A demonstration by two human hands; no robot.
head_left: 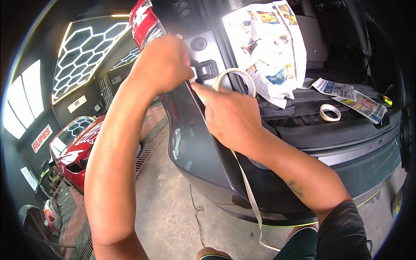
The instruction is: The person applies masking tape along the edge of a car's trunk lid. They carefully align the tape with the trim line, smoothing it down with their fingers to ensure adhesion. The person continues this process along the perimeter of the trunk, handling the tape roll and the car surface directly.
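My left hand (164,65) is closed at the edge of the grey car's rear pillar, just below the red tail light (145,21). Its fingertips face away, and a small pale bit of tape shows beside them. Close by, my right hand (234,115) stretches its index finger onto the panel edge by the left fingers. A cream roll of masking tape (242,73) stands upright behind the right hand, whose other fingers are curled out of sight at it. From under this hand a long pale strip (246,182) hangs past the bumper to the floor.
Newspaper sheets (273,47) cover part of the open boot's side. A second tape roll (330,113) and folded newspaper (362,104) lie on the boot sill. The rear bumper (208,190) curves below my arms. A red car (80,151) stands to the left beyond a floor grate (151,149).
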